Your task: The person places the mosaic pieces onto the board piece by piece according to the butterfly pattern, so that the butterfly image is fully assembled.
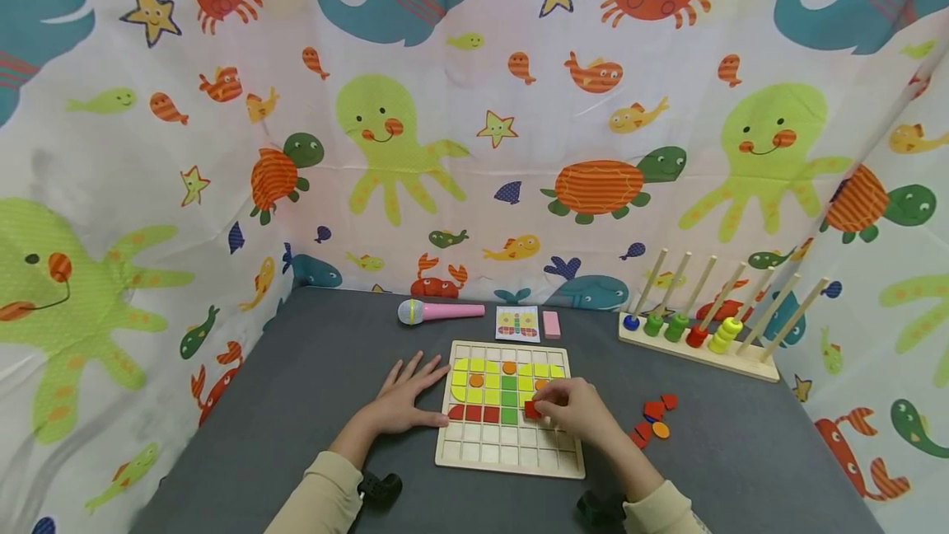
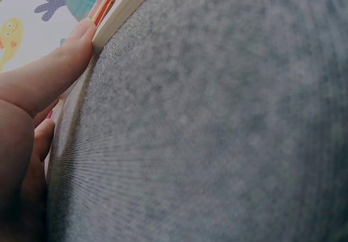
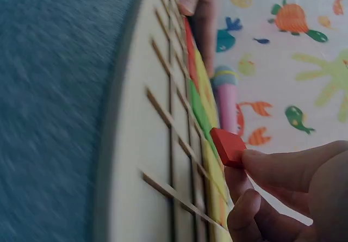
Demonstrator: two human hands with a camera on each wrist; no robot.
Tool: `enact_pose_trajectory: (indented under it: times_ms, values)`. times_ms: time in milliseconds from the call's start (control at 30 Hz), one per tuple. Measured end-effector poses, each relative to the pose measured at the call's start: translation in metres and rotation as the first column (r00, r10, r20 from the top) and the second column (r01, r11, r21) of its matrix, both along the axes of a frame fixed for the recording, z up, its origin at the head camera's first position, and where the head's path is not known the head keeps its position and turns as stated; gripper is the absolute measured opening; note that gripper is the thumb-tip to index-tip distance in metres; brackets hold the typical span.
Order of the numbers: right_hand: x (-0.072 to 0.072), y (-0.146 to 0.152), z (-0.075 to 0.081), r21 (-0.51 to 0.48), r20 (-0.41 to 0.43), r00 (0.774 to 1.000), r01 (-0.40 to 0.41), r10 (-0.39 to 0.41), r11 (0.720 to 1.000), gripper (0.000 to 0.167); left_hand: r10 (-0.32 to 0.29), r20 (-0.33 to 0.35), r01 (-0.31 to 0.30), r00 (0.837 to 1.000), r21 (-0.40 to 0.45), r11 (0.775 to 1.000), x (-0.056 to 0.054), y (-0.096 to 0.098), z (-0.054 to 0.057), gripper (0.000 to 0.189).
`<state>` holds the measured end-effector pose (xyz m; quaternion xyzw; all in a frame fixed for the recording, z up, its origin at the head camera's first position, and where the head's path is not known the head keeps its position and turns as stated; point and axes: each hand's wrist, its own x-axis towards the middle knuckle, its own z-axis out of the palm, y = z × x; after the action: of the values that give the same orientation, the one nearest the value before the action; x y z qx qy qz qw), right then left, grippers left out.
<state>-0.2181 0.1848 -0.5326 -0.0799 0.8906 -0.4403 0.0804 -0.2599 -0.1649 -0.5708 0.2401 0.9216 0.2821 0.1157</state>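
A wooden grid board [image 1: 511,456] lies on the table with yellow, orange, green and red tiles set in its squares. My right hand [image 1: 582,410] pinches a red square tile [image 3: 229,147] between thumb and fingers, just over the board to the right of the green column. In the right wrist view the tile is tilted close above the grid. My left hand [image 1: 400,398] lies spread at the board's left edge, its thumb [image 2: 81,32] touching the wooden side near the row of red tiles [image 1: 473,414].
Loose red tiles [image 1: 653,409] and an orange round tile [image 1: 661,430] lie right of the board. Behind it are a pink microphone [image 1: 452,311], a pattern card [image 1: 516,324] and a pink block [image 1: 551,325]. A peg stand with rings [image 1: 697,344] stands at the back right.
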Motion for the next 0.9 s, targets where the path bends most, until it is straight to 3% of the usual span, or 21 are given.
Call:
enact_pose_trajectory:
  times_ms: [300, 500, 900]
  values:
    - [0.005, -0.014, -0.009, 0.121, -0.101, 0.995, -0.003, 0.016, 0.993, 0.005, -0.005, -0.014, 0.005, 1.0, 0.0, 1.0, -0.001, 0.002, 0.001, 0.096]
    - [0.006, -0.02, -0.009, 0.175, -0.101, 0.994, 0.048, -0.03, 0.983, 0.007, -0.007, -0.013, 0.007, 1.0, -0.001, 1.0, -0.001, 0.001, 0.0, 0.097]
    - [0.011, 0.0, 0.005, 0.137, -0.082, 0.99, 0.121, -0.111, 0.983, 0.01, 0.002, -0.01, -0.002, 1.0, 0.0, 1.0, -0.002, 0.001, -0.003, 0.099]
